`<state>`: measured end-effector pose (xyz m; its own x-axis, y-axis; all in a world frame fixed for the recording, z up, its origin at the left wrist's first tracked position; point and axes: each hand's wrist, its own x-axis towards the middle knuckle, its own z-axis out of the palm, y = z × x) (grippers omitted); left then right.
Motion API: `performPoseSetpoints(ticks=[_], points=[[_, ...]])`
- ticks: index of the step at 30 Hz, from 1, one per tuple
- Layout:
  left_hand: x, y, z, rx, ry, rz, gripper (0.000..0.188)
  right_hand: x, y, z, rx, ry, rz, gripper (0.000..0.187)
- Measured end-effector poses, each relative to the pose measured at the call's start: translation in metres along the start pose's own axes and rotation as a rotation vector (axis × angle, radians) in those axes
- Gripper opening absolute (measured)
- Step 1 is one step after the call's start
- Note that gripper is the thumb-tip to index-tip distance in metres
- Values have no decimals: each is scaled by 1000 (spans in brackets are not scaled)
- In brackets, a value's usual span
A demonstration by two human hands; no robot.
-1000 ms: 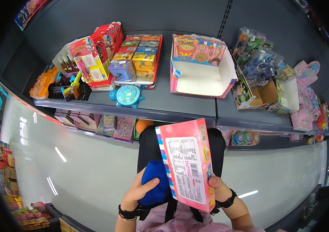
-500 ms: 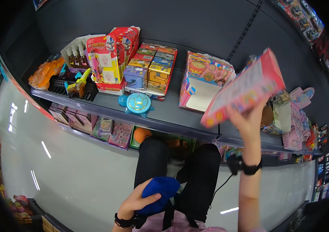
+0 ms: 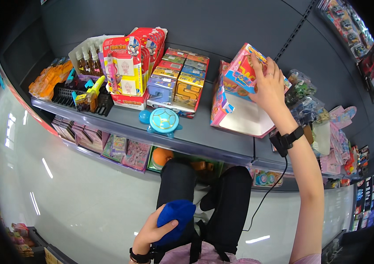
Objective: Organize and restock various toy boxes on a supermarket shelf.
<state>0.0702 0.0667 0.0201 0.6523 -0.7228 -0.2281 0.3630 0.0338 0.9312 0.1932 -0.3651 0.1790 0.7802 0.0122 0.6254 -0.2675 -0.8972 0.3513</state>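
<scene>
L. hand (image 3: 154, 229) was wrapped round blue bundle (image 3: 179, 213); pink box (image 3: 239, 72) was gripped by R. hand (image 3: 268, 90), tilted over open display ctn. (image 3: 222, 108); ctn. could be shoved if box edge got snagged.

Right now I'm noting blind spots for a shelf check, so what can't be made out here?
All in the head view:
Front of the box: partly covered by the right hand.
Back of the tray: largely hidden by the box and that hand.
Far fingers of the left hand: hidden behind the blue cloth.
Details of the goods at far right: too small, some cut off by the dark rim.
</scene>
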Motion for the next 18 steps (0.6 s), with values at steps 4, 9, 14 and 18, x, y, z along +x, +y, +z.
performPoseSetpoints(ticks=[4, 9, 14, 18], points=[[0, 0, -2, -39, 24, -9, 43, -3, -4, 9, -102, -56, -27, 117], [7, -1, -2, 30, 6, 1, 43, -5, -4, 36, -236, 33, -192, 87], [7, -1, 0, 58, -12, -5, 43, -7, -19, 57, -278, -70, -213, 91], [8, -3, 2, -134, 9, -51, 45, -15, -27, 78, -374, -81, -144, 97]])
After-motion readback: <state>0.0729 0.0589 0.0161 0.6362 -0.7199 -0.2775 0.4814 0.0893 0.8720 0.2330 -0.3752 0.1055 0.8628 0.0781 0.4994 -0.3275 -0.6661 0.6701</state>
